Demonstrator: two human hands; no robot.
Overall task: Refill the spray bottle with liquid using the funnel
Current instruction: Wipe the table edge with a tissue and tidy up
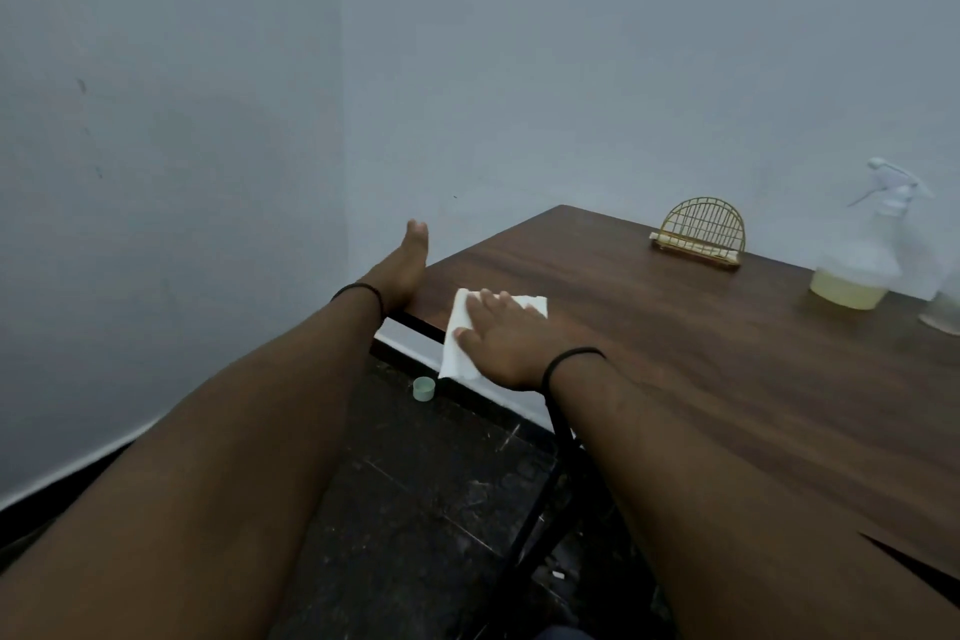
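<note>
A clear spray bottle (862, 255) with a white trigger head stands at the far right of the brown table (675, 353), a little yellowish liquid in its bottom. My right hand (498, 338) lies flat with straight fingers on a white paper napkin (462, 343) at the table's left edge; part of the napkin hangs over the edge. My left hand (402, 260) is stretched out beside the table's left edge, fingers straight, holding nothing. No funnel shows in this view.
A gold wire napkin holder (701, 237) stands at the back of the table. A clear object (943, 314) is cut off at the right border. A small green cap (424, 388) lies on the dark floor below the table edge. Grey walls close the corner.
</note>
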